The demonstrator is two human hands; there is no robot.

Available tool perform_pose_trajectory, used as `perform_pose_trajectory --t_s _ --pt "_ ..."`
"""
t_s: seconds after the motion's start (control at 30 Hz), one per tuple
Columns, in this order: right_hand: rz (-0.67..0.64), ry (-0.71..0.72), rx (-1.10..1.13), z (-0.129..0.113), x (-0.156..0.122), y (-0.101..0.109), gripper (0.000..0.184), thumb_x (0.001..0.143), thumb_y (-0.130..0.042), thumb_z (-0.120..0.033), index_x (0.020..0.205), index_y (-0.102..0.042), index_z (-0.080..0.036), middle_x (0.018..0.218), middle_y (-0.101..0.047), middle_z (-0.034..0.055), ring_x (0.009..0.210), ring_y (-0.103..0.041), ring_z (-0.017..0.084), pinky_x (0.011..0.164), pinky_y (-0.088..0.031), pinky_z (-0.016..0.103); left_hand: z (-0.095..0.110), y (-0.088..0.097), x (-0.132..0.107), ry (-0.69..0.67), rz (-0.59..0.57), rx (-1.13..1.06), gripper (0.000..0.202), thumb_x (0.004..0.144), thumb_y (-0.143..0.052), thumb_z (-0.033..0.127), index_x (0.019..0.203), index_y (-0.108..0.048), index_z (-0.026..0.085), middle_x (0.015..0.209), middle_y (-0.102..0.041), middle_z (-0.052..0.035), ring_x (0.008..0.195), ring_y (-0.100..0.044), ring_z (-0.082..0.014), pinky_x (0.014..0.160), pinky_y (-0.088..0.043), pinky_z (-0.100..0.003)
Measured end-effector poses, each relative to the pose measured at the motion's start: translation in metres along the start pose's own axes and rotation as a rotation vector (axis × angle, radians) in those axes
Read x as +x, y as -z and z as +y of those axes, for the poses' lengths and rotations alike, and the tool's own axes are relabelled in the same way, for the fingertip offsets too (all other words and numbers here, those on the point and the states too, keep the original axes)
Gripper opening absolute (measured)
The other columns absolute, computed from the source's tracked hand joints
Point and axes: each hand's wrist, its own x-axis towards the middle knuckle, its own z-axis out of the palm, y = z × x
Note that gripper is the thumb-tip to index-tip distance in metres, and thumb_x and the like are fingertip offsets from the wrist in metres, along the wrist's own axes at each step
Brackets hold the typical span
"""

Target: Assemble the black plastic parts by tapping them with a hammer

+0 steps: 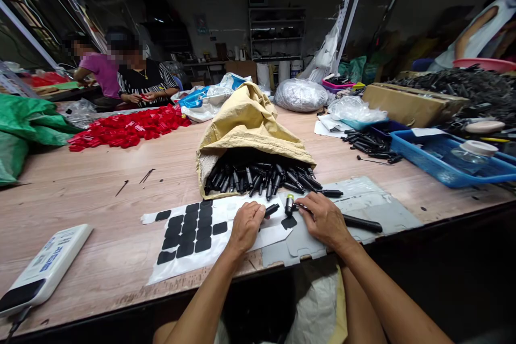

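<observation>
My left hand [246,224] is closed around a short black cylindrical piece [272,209], which sticks out past the fingertips to the right. My right hand [325,219] grips a small hammer with a black handle [363,223]; its silver head [289,206], yellowish at one end, stands just right of the black piece. Beneath the hands lie a white sheet with rows of black rounded-square stickers [186,248] and a grey board [377,212]. One loose black square [288,222] rests below the hammer head. Just beyond, a yellow woven sack [245,123] opens toward me, full of black cylindrical pieces [258,180].
A white box-shaped device with a cable [50,263] lies at left, and a red pile [129,128] farther back. On the right stand a blue basket [427,164] with a jar, a cardboard box [411,105] and dark heaped parts. Other people sit at the far left and right.
</observation>
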Motion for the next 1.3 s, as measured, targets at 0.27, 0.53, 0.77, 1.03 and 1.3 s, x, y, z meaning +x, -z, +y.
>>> perform_pose_trajectory --t_s 0.27,0.53,0.77,1.03,1.3 --pt "-0.003 -0.016 -0.003 0.0 0.001 0.0 0.021 0.092 -0.056 -0.021 0.11 -0.068 -0.023 0.096 -0.063 0.0052 0.095 -0.057 0.022 0.087 -0.045 0.034 0.031 0.02 -0.036 0.068 -0.129 -0.267 0.042 0.1 -0.042 0.047 0.075 -0.061 0.019 0.076 -0.061 0.0001 0.073 -0.054 -0.0159 0.069 -0.041 -0.026" --pt "-0.002 -0.009 -0.025 -0.003 0.001 0.0 0.021 0.091 -0.056 -0.02 0.109 -0.068 -0.022 0.097 -0.063 0.0061 0.095 -0.056 0.022 0.087 -0.044 0.034 0.008 -0.002 -0.138 0.277 -0.552 -0.179 0.041 0.096 -0.046 0.053 0.087 -0.068 0.019 0.072 -0.067 -0.0017 0.069 -0.059 -0.0166 0.062 -0.039 -0.025" --pt "0.006 -0.003 -0.039 -0.003 0.0 -0.001 0.022 0.092 -0.055 -0.02 0.109 -0.067 -0.022 0.097 -0.063 0.0063 0.095 -0.056 0.022 0.086 -0.044 0.034 -0.014 -0.001 -0.164 0.4 -0.528 0.193 0.03 0.089 -0.057 0.04 0.112 -0.072 0.027 0.107 -0.072 -0.0089 0.1 -0.065 -0.0289 0.087 -0.046 -0.037" --pt "0.006 0.002 -0.033 -0.003 0.0 -0.001 0.021 0.092 -0.055 -0.02 0.109 -0.067 -0.022 0.096 -0.063 0.0061 0.092 -0.055 0.022 0.085 -0.043 0.034 0.035 0.05 -0.03 0.009 -0.024 0.162 0.026 0.094 -0.051 0.026 0.108 -0.074 0.028 0.1 -0.069 -0.0043 0.094 -0.062 -0.0218 0.08 -0.047 -0.031" --pt "0.009 -0.002 -0.002 -0.001 0.0 -0.001 0.02 0.092 -0.056 -0.021 0.109 -0.067 -0.023 0.097 -0.064 0.0051 0.092 -0.056 0.021 0.084 -0.044 0.033 -0.015 0.064 0.085 -0.208 0.084 0.62 0.045 0.073 -0.06 0.002 0.106 -0.074 0.03 0.117 -0.057 -0.0065 0.104 -0.051 -0.0267 0.089 -0.045 -0.04"
